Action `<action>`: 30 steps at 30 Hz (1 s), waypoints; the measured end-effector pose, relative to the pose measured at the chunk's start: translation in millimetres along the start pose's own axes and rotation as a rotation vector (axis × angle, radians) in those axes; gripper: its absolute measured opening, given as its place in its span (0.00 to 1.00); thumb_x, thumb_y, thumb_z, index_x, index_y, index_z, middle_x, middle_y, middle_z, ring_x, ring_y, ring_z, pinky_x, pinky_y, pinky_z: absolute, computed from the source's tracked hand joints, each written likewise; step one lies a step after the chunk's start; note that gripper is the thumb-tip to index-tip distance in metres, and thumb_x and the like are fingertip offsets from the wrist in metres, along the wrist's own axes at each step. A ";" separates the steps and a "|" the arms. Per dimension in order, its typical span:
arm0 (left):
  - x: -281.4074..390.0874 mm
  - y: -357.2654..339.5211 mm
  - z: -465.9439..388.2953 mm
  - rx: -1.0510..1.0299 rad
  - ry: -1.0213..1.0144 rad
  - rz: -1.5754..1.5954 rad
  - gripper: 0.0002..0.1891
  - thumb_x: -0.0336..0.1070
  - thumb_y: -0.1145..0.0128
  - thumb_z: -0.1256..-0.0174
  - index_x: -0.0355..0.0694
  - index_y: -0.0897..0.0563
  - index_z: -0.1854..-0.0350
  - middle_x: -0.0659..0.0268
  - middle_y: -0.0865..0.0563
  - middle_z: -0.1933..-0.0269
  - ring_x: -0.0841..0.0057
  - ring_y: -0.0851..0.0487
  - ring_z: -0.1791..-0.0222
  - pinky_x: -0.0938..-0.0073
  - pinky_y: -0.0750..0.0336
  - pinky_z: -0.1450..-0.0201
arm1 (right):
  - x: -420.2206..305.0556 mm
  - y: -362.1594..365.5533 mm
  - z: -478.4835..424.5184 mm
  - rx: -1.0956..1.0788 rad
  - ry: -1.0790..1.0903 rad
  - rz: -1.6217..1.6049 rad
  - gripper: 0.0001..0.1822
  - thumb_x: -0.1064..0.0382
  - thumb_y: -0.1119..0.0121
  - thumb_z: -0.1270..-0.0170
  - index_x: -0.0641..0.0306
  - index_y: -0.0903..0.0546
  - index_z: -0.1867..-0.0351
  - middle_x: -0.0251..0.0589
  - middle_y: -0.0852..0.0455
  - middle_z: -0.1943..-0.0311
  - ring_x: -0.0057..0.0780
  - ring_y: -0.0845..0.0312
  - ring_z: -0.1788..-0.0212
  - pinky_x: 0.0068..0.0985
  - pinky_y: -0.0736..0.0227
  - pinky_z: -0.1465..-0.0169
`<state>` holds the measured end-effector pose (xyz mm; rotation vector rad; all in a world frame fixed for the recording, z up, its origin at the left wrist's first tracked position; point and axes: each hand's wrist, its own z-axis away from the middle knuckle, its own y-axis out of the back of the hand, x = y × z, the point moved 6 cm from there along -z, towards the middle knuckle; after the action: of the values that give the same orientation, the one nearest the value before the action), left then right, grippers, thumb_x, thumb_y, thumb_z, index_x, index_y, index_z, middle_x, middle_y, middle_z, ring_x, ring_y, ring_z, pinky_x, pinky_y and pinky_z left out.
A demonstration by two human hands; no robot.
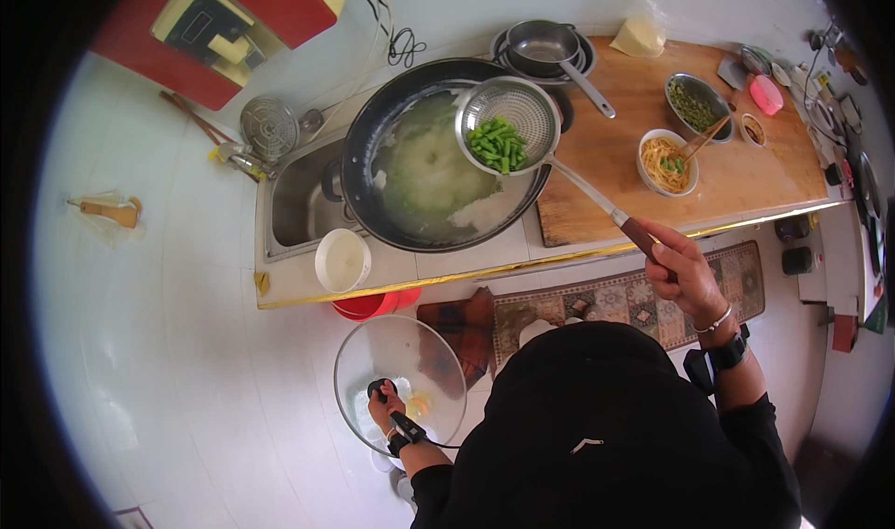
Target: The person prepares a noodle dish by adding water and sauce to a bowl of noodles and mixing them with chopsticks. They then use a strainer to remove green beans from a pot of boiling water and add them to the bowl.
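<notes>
My right hand [682, 269] grips the brown handle of a perforated metal strainer ladle [528, 102]. Cut green vegetable pieces [498, 144] lie in its bowl, which is over the right side of a large black wok [363, 211]. Cloudy, greenish liquid [430, 172] with pale foam fills much of the wok. Low on the left, my left hand [384, 403] holds the black knob of a round glass lid [433, 347], clear of the counter. On the wooden board, a white bowl of noodles [661, 162] has green pieces on top and chopsticks [706, 139] in it.
A white bowl [342, 260] stands at the counter's front edge, beside the sink [288, 218]. On the wooden board [594, 211] are a metal bowl of chopped greens [689, 102] and a small dish [753, 130]. A long-handled saucepan [542, 46] sits behind the wok. Below is a red bucket [370, 307].
</notes>
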<state>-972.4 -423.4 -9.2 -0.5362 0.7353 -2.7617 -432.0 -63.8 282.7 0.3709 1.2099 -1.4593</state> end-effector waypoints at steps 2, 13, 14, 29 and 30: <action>0.6 3.0 -1.8 0.006 0.039 0.015 0.20 0.42 0.49 0.30 0.30 0.28 0.45 0.58 0.16 0.55 0.81 0.17 0.71 0.88 0.21 0.73 | -0.9 -2.6 3.1 -0.016 0.005 -0.032 0.25 0.68 0.52 0.28 0.65 0.36 0.30 0.33 0.23 0.61 0.11 0.41 0.74 0.08 0.48 0.81; 31.1 28.2 -43.9 -0.170 -0.341 -0.758 0.16 0.35 0.52 0.32 0.26 0.29 0.51 0.56 0.21 0.61 0.75 0.20 0.68 0.82 0.19 0.67 | -8.0 -7.3 12.9 0.011 0.015 -0.004 0.24 0.68 0.53 0.28 0.64 0.34 0.31 0.28 0.27 0.66 0.10 0.44 0.76 0.08 0.51 0.81; 35.0 30.3 -43.5 -0.181 -0.381 -0.790 0.15 0.35 0.52 0.32 0.26 0.28 0.52 0.56 0.21 0.61 0.75 0.20 0.68 0.82 0.19 0.67 | -5.4 -5.6 10.9 0.017 0.001 -0.037 0.24 0.67 0.52 0.28 0.61 0.34 0.31 0.26 0.35 0.78 0.11 0.45 0.80 0.10 0.52 0.82; 12.8 18.4 -63.8 0.055 0.161 -0.075 0.17 0.36 0.49 0.34 0.26 0.30 0.50 0.51 0.18 0.58 0.73 0.16 0.70 0.80 0.15 0.68 | -35.1 60.0 91.5 0.348 0.278 -0.033 0.25 0.66 0.52 0.28 0.61 0.35 0.30 0.29 0.31 0.75 0.11 0.46 0.79 0.09 0.52 0.80; 13.0 15.6 -64.7 0.059 0.153 -0.078 0.17 0.36 0.49 0.34 0.26 0.30 0.50 0.51 0.18 0.58 0.73 0.16 0.70 0.80 0.15 0.68 | -36.2 71.5 100.2 0.372 0.306 0.079 0.26 0.66 0.51 0.29 0.60 0.34 0.30 0.28 0.30 0.76 0.10 0.43 0.79 0.10 0.50 0.79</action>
<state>-1008.3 -412.8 -65.6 -0.3521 0.6761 -2.9121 -319.8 -113.6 320.1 0.9135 1.1409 -1.5975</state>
